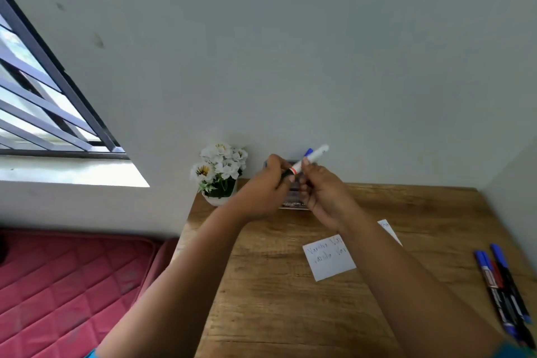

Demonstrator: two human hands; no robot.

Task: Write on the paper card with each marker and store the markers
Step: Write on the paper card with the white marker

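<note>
The person holds a white-barrelled marker with a red band (pixel 308 160) up over the far edge of the wooden bench (pixel 261 285), in both hands. The left hand (pixel 266 186) has its fingers (pixel 276 164) curled round the dark end by the band, and the right hand (pixel 322 192) pinches the white barrel; whether the cap is going on or coming off cannot be told.

The white paper card (pixel 329 259) lies flat on the bench under the right forearm and already carries handwritten lines, so some writing looks done. A blue-tipped marker (pixel 308 152) stands in the dark holder (pixel 292 197) at the wall, mostly hidden behind the hands, so storing seems begun. A loose bunch of blue and red capped markers (pixel 504 285) lies at the bench's right edge, apparently still to be handled.

A small pot of white artificial flowers (pixel 219 173) stands just left of the holder, close to the left hand. A red quilted mattress (pixel 66 285) lies beside the bench.
</note>
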